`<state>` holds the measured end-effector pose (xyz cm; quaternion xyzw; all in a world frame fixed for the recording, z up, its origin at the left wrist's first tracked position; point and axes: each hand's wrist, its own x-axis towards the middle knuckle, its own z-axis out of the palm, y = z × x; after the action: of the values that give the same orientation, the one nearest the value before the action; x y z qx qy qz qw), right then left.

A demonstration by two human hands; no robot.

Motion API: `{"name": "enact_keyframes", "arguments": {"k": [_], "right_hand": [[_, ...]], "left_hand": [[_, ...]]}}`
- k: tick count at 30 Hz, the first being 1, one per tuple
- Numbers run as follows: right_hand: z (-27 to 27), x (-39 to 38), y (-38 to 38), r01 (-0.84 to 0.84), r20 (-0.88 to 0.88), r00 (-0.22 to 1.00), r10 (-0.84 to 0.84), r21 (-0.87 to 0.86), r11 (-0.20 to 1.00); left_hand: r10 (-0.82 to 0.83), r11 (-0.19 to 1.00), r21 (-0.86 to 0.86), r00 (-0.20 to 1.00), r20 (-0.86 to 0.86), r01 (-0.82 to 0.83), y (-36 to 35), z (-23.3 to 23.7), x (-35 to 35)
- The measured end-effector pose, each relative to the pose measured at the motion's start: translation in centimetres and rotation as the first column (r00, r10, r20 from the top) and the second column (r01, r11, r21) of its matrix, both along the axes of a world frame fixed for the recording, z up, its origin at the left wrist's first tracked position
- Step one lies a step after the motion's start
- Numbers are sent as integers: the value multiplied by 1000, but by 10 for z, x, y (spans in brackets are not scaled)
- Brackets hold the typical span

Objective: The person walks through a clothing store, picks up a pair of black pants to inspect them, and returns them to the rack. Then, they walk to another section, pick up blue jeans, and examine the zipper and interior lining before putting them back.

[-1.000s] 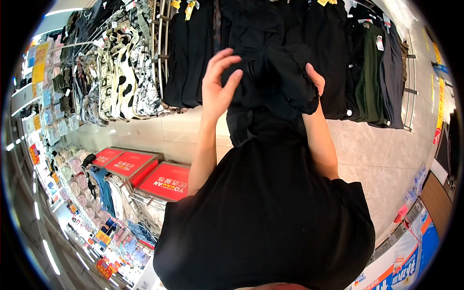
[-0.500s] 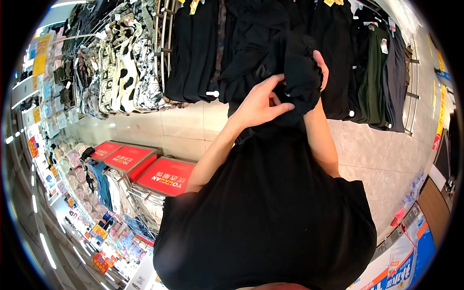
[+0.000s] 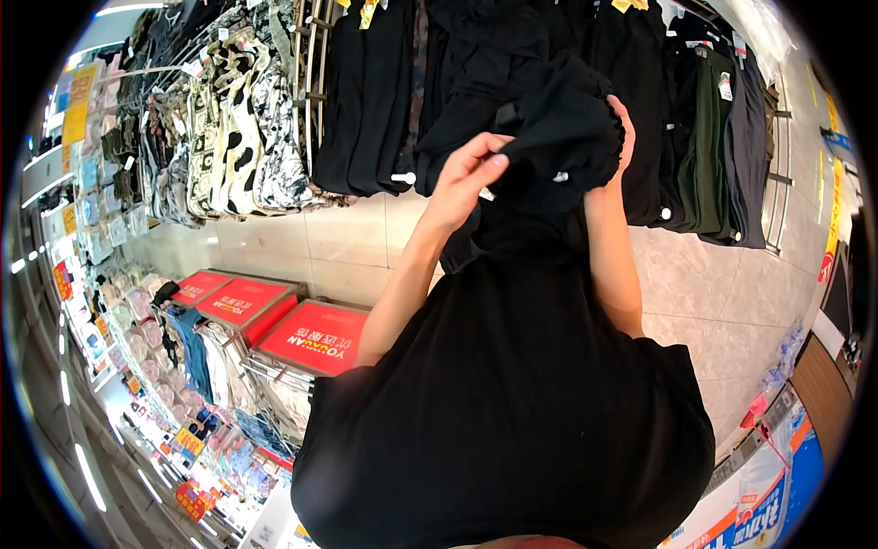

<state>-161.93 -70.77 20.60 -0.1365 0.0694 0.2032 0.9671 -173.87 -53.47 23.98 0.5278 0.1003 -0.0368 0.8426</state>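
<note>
Nearest the camera, the person's black T-shirt (image 3: 512, 403) is filling the lower middle of the view, both bare forearms extending forward from its sleeves.

The left hand (image 3: 464, 180) is gripping the near left edge of a black garment (image 3: 558, 133); its thumb and forefinger are closing together on the cloth. The right hand (image 3: 623, 151) is lying along the garment's gathered right edge, in contact with it. Most of its fingers are being hidden by the fabric, so whether they are clamping cannot be told.

The garment is hanging bunched between the two hands, in front of the chest and before the clothes rack. A small white label (image 3: 561, 177) is showing on its lower part.

Beyond the left forearm, red boxes (image 3: 311, 337) bearing white lettering are standing in a row over pale floor tiles (image 3: 352, 261).

Farther forward, black trousers (image 3: 361, 110) are hanging on the rack just left of the garment. Dark green trousers (image 3: 701, 146) and grey trousers (image 3: 745, 151) are hanging toward its right end. Patterned trousers (image 3: 242, 137) are hanging to the left. At the far left, packaged goods (image 3: 101, 215) are lining a display, too small to identify.
</note>
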Motion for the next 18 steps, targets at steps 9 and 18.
{"name": "enact_keyframes", "arguments": {"k": [9, 18], "right_hand": [[-36, 7, -15, -173, -64, 980, 186, 175, 969], [24, -17, -3, -291, 97, 835, 542, -758, 583]], "left_hand": [[138, 909, -380, 983, -118, -173, 2, 0, 4], [238, 689, -664, 956, -169, -289, 15, 5, 14]]}}
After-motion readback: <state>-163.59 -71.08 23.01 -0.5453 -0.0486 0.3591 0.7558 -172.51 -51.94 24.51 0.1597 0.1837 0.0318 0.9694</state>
